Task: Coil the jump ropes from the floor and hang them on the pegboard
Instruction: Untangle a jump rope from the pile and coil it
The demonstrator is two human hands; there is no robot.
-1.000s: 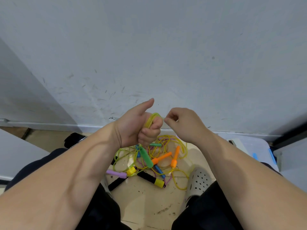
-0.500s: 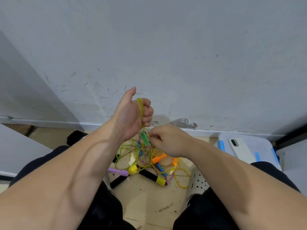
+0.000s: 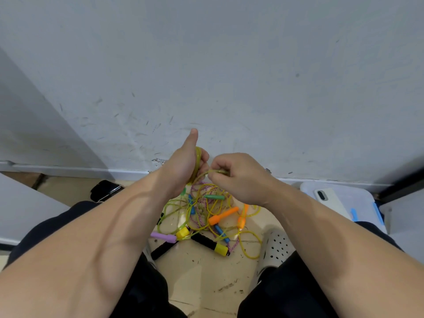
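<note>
Grip, left: left hand (image 3: 183,165) is closed round a small coil of the yellow rope (image 3: 197,157). The loops are wound over the curled fingers and the thumb sticks straight up.
Grip, right: right hand (image 3: 237,177) pinches one strand of the same rope just beside the left fingers. A short run of cord spans the two hands.
Rope: thin, glossy, translucent yellow-green plastic cord, held above the floor in front of the wall, directly over the pile.
Pile: tangle of jump ropes (image 3: 202,214) on the floor between the knees. Loops of clear yellow cord are mixed with a purple-and-white braided cord (image 3: 196,222).
Handles: smooth tapered plastic, namely a green handle (image 3: 214,197), orange handles (image 3: 223,215), a purple handle (image 3: 163,237) and a blue handle (image 3: 221,232). The black handle (image 3: 210,243) is matt, with a yellow cap.
In the way: hands and forearms cover the pile's upper part, and where the held rope ends cannot be told.
Floor: beige tile (image 3: 206,278), gritty with dark specks.
Wall: matt grey (image 3: 229,76), scuffed, with white skirting at its foot.
Right side: white perforated clog (image 3: 276,247). A phone (image 3: 328,198) lies flat on a frosted plastic lid (image 3: 358,203) with blue clips.
Left side: black shiny object (image 3: 105,189), kind unclear.
</note>
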